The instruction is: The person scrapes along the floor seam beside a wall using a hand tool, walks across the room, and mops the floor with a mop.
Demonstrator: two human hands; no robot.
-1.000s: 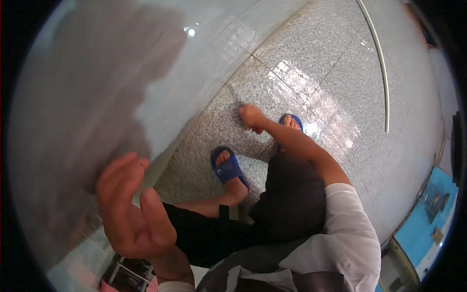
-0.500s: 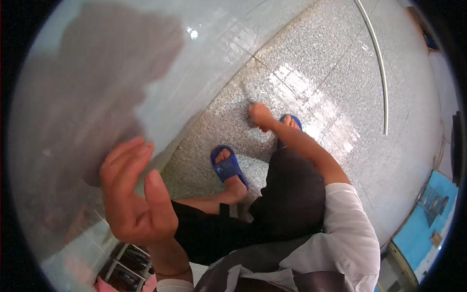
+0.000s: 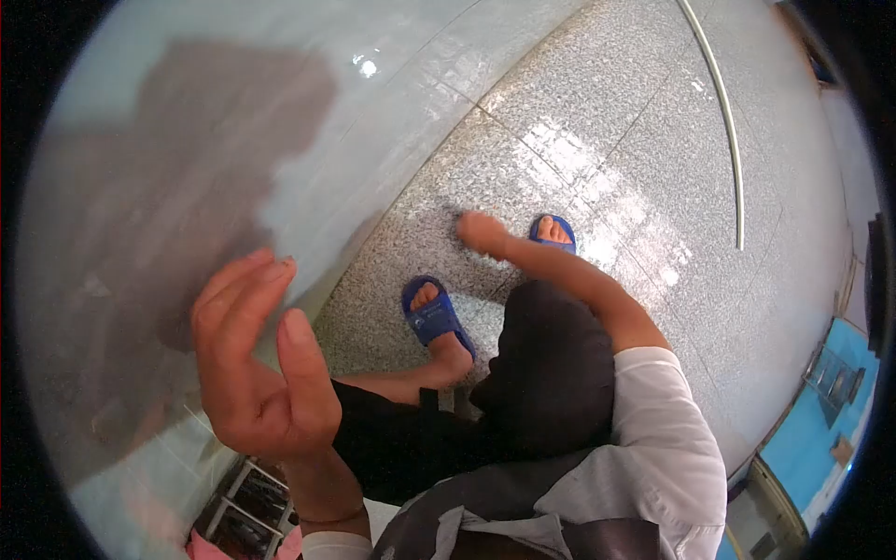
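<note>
Held the left hand raised before the glossy grey wall, with fingers bent and thumb apart. Reached down with the right hand over the speckled floor, near the blue slippers, curled but too blurred for judging its grip. Had a pale, curved pipe lying well apart.

Saw the right hand only as a blur; could not separate the fingers, nor tell grasping from empty. Lost the heel of the right slipper behind the right forearm. Found the pale strip cut off at the far edge, the left sleeve at the near edge. Could not identify the dark contents of the near-left rack, or the small things on the near-right blue board.
</note>
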